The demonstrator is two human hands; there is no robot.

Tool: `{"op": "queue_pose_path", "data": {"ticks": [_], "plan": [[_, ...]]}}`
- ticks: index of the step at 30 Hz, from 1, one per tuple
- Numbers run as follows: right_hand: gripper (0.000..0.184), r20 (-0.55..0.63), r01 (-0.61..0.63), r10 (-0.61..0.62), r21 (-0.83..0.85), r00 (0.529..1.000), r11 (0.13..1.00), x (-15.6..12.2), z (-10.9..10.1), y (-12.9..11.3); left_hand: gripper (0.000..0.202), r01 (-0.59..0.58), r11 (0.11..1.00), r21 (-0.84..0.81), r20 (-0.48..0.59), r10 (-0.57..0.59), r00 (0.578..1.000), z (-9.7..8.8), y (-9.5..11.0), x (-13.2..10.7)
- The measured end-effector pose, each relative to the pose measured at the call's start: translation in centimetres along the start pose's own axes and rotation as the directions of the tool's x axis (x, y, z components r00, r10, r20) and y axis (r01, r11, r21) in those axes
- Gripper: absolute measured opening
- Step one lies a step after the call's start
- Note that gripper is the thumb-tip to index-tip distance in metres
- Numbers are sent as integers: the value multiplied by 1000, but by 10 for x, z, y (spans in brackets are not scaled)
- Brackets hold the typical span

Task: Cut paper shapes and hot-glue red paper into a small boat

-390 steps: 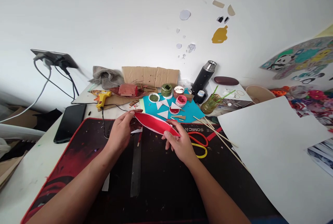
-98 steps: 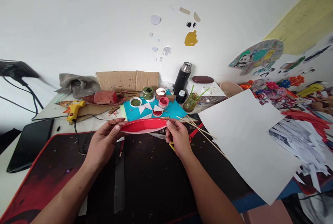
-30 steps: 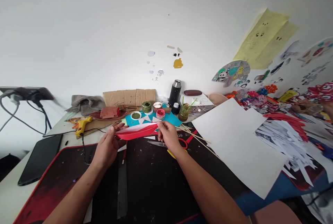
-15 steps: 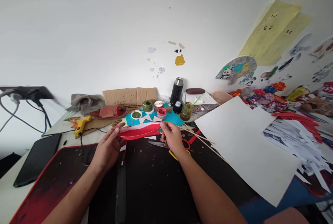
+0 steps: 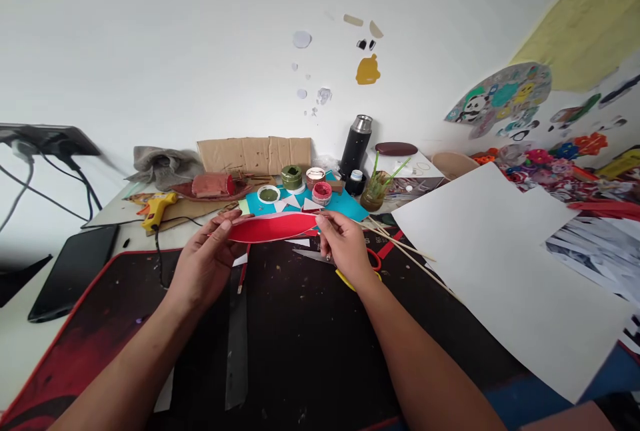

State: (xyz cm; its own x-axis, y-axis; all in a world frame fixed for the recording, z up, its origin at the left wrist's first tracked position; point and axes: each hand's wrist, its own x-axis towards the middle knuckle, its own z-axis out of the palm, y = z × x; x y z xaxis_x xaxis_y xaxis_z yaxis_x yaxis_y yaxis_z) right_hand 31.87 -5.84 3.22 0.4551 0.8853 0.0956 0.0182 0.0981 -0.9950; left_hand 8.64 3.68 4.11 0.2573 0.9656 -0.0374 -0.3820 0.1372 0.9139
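Note:
A long, pointed red paper shape [image 5: 273, 227] with a white underside is held level above the black and red desk mat [image 5: 300, 344]. My left hand [image 5: 205, 264] pinches its left tip, fingers closed on the paper. My right hand [image 5: 345, 249] pinches the right tip between thumb and fingers. Under my right hand lie scissors [image 5: 357, 269] with red and yellow handles. A metal ruler [image 5: 237, 344] lies on the mat below my left hand, beside a thin red brush [image 5: 243, 275].
Behind the shape sit paint pots [image 5: 321, 192] and white triangles on a teal sheet [image 5: 345, 206]. A yellow glue gun [image 5: 156, 207], cardboard [image 5: 255, 154], a black flask [image 5: 356, 146] and a black tablet [image 5: 73, 271] stand around. A large white sheet [image 5: 510, 264] and wooden skewers [image 5: 405, 254] lie right.
The red shape has turned from tilted, showing its white side, to level and showing red. The camera has dipped down and swung slightly left; both hands keep their grip.

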Motion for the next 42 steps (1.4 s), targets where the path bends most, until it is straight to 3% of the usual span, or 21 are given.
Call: {"op": "queue_pose_path", "data": {"ticks": [14,19,21,23,26,29,35,39,42], "plan": [[48,48,-24,24,3,999,1000,-1,-1,-2,44,3,999,38,-50,-1,999,0,1,-2],[49,100,-58,57,13,993,998,-4,0,-2,42,-80,981,179,-140,106,984,-4,2,-2],[48,81,-23,24,-12,996,1000,-4,0,-3,46,-141,919,369,-137,204,969,-6,5,-4],[45,58,16,-13,-56,998,998,-4,-2,-3,49,-192,803,564,-103,298,949,-7,9,-6],[37,51,107,-100,-168,994,980,-4,-3,-2,46,-244,711,660,-54,368,928,-3,16,-10],[28,87,217,-201,-266,976,939,-4,-3,-1,39,-294,738,607,-14,380,925,2,20,-13],[21,187,305,-253,-343,949,889,-10,4,-1,44,-312,720,621,73,343,937,7,19,-19],[12,270,357,-251,-495,930,792,-15,9,-1,53,-186,866,464,78,168,983,9,13,-22],[7,272,362,-247,-554,930,750,-18,12,1,64,-120,941,315,82,99,992,10,4,-21]]}}
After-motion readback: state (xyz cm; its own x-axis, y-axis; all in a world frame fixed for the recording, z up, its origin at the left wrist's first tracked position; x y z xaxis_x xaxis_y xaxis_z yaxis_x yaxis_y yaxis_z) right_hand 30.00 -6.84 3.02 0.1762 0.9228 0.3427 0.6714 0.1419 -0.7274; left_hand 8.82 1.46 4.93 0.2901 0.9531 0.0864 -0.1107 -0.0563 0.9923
